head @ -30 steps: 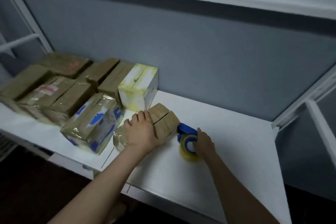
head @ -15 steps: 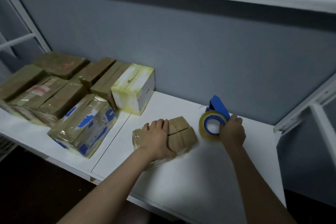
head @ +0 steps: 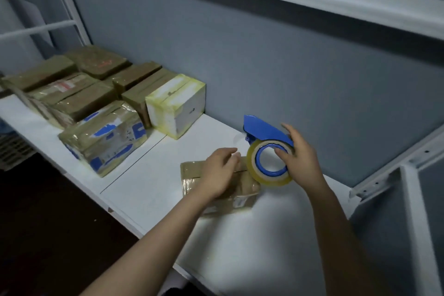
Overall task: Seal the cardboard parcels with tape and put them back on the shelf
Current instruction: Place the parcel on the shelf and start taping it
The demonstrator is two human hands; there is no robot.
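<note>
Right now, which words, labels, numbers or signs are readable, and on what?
None is legible.
Rear brown parcel: red scrawl, blurred.
Taped parcel: red-and-white label, too small.
Blue-printed parcel: print blurred.
White box: dark mark, too small.
Parcel under the left hand: label blurred.
Blue tape dispenser in the right hand: no print seen.

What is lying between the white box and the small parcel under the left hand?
Only bare shelf board, in the head view: nothing stands between the white box and the parcel under the left hand.
</note>
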